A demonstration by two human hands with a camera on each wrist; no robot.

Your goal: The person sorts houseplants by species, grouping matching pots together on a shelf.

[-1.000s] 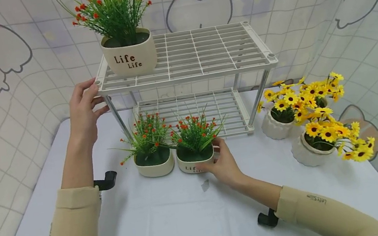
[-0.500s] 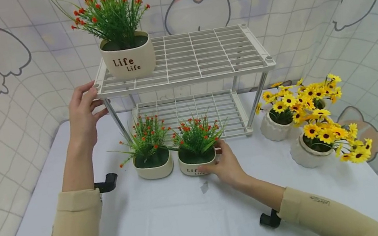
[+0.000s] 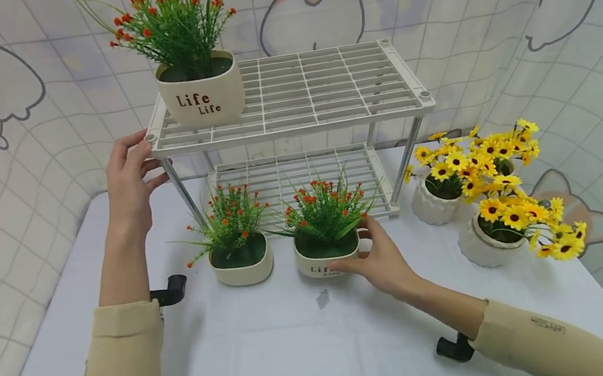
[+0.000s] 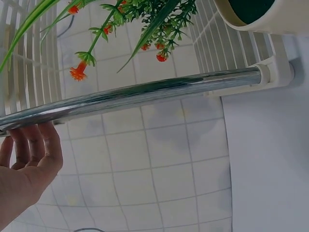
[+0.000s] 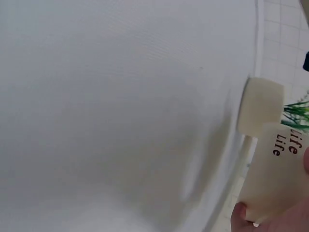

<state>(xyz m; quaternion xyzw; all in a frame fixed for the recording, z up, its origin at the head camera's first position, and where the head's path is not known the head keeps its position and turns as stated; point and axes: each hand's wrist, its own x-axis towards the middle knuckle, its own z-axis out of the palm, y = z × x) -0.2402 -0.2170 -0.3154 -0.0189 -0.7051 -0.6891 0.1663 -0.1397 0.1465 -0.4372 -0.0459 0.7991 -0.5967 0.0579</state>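
In the head view my left hand [image 3: 127, 185] grips the front left corner of a white two-tier rack [image 3: 332, 102]. The left wrist view shows bent fingers against its metal post [image 4: 145, 94]. My right hand [image 3: 384, 263] holds a cream "Life" flowerpot [image 3: 313, 265] with red-flowered greenery, thumb at the front and fingers at the right side. In the right wrist view this pot [image 5: 273, 169] appears tilted, partly cut off. A matching pot [image 3: 244, 273] stands to its left, before the lower tier. A third one [image 3: 203, 99] sits at the upper tier's left end.
Two white ribbed pots with yellow flowers, one nearer [image 3: 488, 243] and one farther [image 3: 435, 200], stand right of the rack. White cloth covers the table [image 3: 280, 360]. A tile-patterned curtain [image 3: 447, 29] with cartoon animals hangs behind.
My right hand has moved the gripped flowerpot rightward, widening the gap to its neighbour. My left hand stays at the rack's corner. The whole head view has shifted slightly.
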